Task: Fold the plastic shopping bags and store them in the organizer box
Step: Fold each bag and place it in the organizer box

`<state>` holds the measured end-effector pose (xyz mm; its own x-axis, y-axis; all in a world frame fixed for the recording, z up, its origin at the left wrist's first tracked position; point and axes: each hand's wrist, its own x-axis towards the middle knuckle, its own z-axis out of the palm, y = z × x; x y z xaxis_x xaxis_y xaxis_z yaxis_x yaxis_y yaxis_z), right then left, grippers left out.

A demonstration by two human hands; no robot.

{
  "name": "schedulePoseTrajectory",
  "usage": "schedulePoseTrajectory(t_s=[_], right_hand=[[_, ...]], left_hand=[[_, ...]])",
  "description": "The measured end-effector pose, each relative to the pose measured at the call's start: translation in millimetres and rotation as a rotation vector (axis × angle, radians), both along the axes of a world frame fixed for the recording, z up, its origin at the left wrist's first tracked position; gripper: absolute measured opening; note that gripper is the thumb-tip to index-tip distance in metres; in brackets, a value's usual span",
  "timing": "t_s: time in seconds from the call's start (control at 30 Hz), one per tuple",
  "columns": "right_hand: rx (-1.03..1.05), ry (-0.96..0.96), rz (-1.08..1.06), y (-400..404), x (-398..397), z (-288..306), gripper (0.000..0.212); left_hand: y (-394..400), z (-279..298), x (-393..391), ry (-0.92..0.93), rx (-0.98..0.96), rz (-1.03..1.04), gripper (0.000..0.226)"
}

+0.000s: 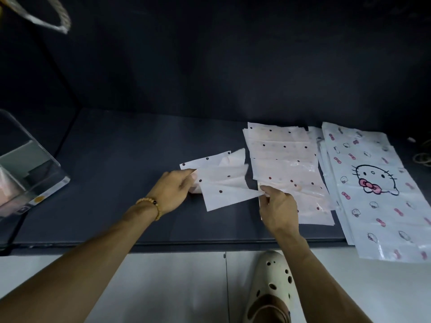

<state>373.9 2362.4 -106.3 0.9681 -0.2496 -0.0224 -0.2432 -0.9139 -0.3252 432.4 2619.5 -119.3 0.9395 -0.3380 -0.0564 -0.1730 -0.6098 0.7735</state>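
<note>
A cream clog point(270, 287) with round holes stands on the pale floor point(163, 287) at the bottom of the view, just below the desk's front edge. Above it two bare forearms reach forward over the dark desk point(116, 159).

The left hand point(173, 192), with a bead bracelet point(150, 206) on its wrist, pinches the left end of a partly folded dotted bag point(221, 180) between thumb and fingers. The right hand point(277, 206) pinches the bag's pointed right corner, its fingers curled round the thin plastic. The bag lies on the desk between the two hands, creased into overlapping layers, white with dark dots.

Just right of it, touching the right hand, lies a flat pile of dotted bags point(282, 157) of the same kind. Further right lies a larger cat bag point(373, 190), white with a cartoon cat face, pink bows and small figures, its near end hanging over the desk's edge.

A clear box point(30, 164) stands tilted at the left edge of the desk, well apart from the bags, with something pale inside that is too blurred to tell. A rope loop point(53, 22) shows in the upper left corner. Coiled cord point(423, 157) lies at the far right.
</note>
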Motion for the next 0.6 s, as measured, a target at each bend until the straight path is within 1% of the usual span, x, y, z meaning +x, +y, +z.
schedulePoseTrajectory(t_s=[0.03, 0.07, 0.1, 0.13, 0.2, 0.3, 0.33, 0.37, 0.43, 0.47, 0.5, 0.53, 0.57, 0.6], right_hand=[[0.005, 0.017, 0.037, -0.2, -2.6, 2.2, 0.034], [0.017, 0.057, 0.095, 2.4, -5.0, 4.8, 0.049], [0.049, 0.089, 0.158, 7.9, -7.0, 7.1, 0.062], [0.098, 0.108, 0.209, 16.4, -8.0, 9.3, 0.071], [0.173, 0.156, 0.306, 39.8, -8.8, 12.5, 0.08], [0.138, 0.214, 0.429, 77.1, -12.6, 9.4, 0.087], [0.143, 0.219, 0.453, 88.6, -14.6, 7.8, 0.084], [0.169, 0.216, 0.473, 99.2, -17.0, 5.6, 0.074], [0.196, 0.175, 0.518, 119.7, -20.9, 1.2, 0.041], [0.199, 0.144, 0.53, 130.3, -22.6, -0.7, 0.027], [0.244, 0.124, 0.512, 140.4, -23.9, -2.4, 0.019], [0.345, 0.124, 0.459, 149.4, -25.2, -1.8, 0.013], [0.496, 0.144, 0.389, 157.5, -25.1, -0.2, 0.011], [0.64, 0.17, 0.318, 164.3, -23.8, 1.4, 0.015]], left_hand=[[8.8, 1.8, -2.4, -0.052, 0.082, -0.033, 0.03], [18.1, 2.4, -5.5, -0.093, 0.179, -0.077, 0.03], [27.5, 2.2, -8.8, -0.113, 0.271, -0.105, 0.032], [36.8, 1.5, -13.3, -0.115, 0.342, -0.115, 0.034], [52.7, 2.0, -24.2, -0.145, 0.419, -0.108, 0.034], [73.8, 7.2, -42.6, -0.227, 0.461, -0.113, 0.033], [80.1, 9.7, -49.8, -0.253, 0.478, -0.115, 0.033], [86.0, 11.7, -57.6, -0.28, 0.493, -0.114, 0.032], [99.3, 14.4, -72.8, -0.31, 0.487, -0.087, 0.028], [106.9, 16.2, -79.4, -0.301, 0.456, -0.054, 0.026], [115.0, 17.7, -84.3, -0.274, 0.41, -0.002, 0.023], [123.2, 19.0, -88.2, -0.233, 0.36, 0.07, 0.021], [131.0, 19.9, -90.9, -0.184, 0.318, 0.143, 0.02], [138.4, 20.0, -93.2, -0.139, 0.282, 0.215, 0.023]])
